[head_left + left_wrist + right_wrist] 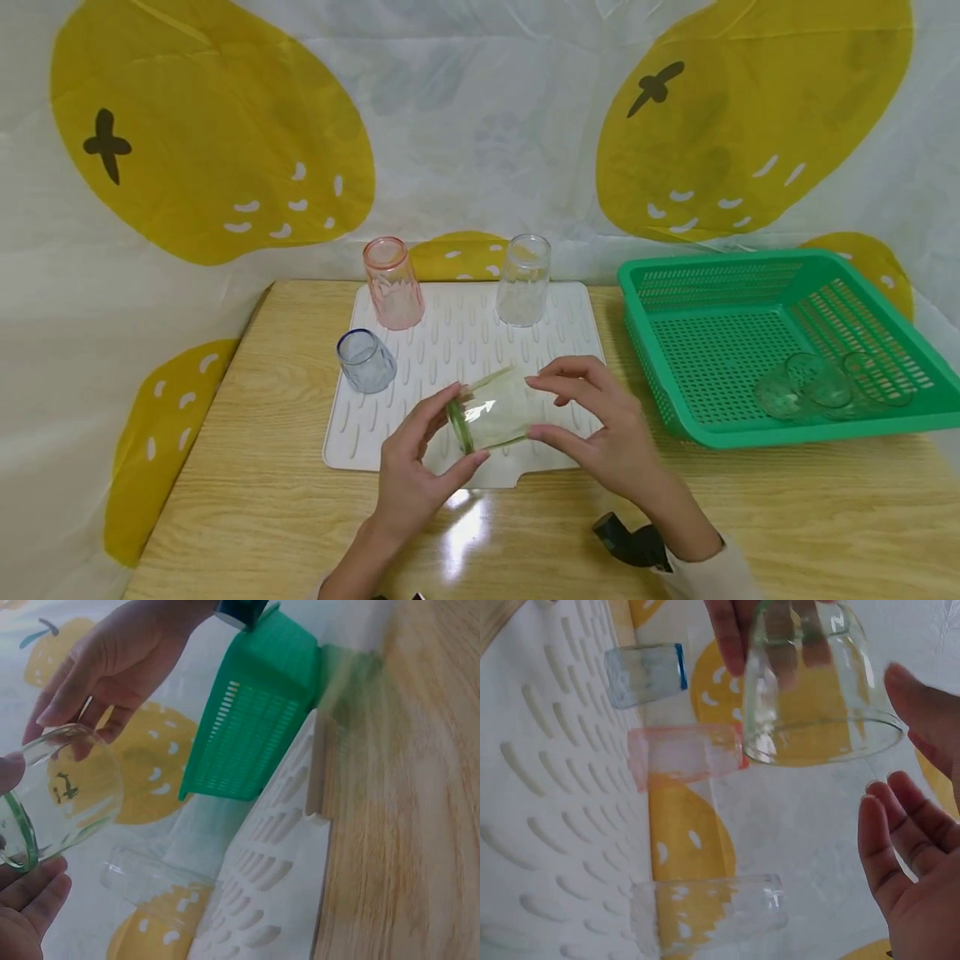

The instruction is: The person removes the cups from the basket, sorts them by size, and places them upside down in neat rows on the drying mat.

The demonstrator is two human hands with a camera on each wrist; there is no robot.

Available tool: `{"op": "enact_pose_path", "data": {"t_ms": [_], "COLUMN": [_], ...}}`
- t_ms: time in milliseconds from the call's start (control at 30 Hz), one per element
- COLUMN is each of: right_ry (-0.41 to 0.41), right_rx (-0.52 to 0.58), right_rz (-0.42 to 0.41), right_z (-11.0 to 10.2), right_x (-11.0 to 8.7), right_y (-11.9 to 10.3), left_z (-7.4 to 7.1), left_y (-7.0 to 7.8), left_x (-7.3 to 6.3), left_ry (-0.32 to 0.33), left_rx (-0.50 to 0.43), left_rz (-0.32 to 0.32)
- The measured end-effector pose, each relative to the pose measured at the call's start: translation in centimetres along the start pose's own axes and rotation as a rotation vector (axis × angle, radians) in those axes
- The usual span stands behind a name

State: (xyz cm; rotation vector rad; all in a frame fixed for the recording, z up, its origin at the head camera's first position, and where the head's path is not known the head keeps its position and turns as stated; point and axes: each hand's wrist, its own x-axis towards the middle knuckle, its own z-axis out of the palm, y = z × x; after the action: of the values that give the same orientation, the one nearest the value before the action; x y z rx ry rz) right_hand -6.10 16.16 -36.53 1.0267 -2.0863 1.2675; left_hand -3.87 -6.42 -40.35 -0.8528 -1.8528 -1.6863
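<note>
A pale green-tinted drinking glass [495, 408] is held tilted above the white ridged drying mat [450, 333]. My left hand [420, 458] grips its thick green base end between thumb and fingers. At the other end is my right hand [600, 417], with thumb and fingers spread beside the glass's mouth. In the right wrist view, the right fingers [877, 832] stand apart from the rim; whether the thumb touches it is hard to tell. On the mat stand a blue-rimmed glass [367, 362], a red-rimmed glass [395, 287] and a clear glass [523, 283].
To the right of the mat stands a green plastic basket [780, 258], with several clear glasses [795, 387] lying in its near right corner. Wooden table [247, 483] surrounds the mat. Behind it hangs a white cloth [480, 125] with yellow fruit prints.
</note>
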Motion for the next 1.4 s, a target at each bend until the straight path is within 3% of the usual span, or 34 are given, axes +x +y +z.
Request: {"op": "enact_pose_path", "data": {"t_ms": [167, 400, 667, 1100, 1400], "right_ry": [-0.157, -0.314, -0.378, -0.474, -0.510], "right_rx": [-0.074, -0.138, -0.234, -0.324, -0.347], "right_rz": [-0.010, -0.031, -0.075, -0.171, -0.175], "right_z": [-0.6, -0.5, 0.1, 0.7, 1.2], "right_x": [0.2, 0.5, 0.7, 0.4, 0.2], "right_y": [0.0, 0.0, 0.2, 0.8, 1.0], "left_z": [-0.4, -1.1, -1.7, -1.7, -1.8], "left_y": [0.5, -0.7, -0.6, -0.6, -0.6], "left_x": [0.5, 0.2, 0.6, 0.9, 0.7], "left_ry": [-0.059, -0.123, -0.182, -0.230, -0.257], "left_rx": [0.096, 0.226, 0.254, 0.253, 0.257], "left_rz": [0.022, -0.018, -0.071, -0.043, -0.082]}}
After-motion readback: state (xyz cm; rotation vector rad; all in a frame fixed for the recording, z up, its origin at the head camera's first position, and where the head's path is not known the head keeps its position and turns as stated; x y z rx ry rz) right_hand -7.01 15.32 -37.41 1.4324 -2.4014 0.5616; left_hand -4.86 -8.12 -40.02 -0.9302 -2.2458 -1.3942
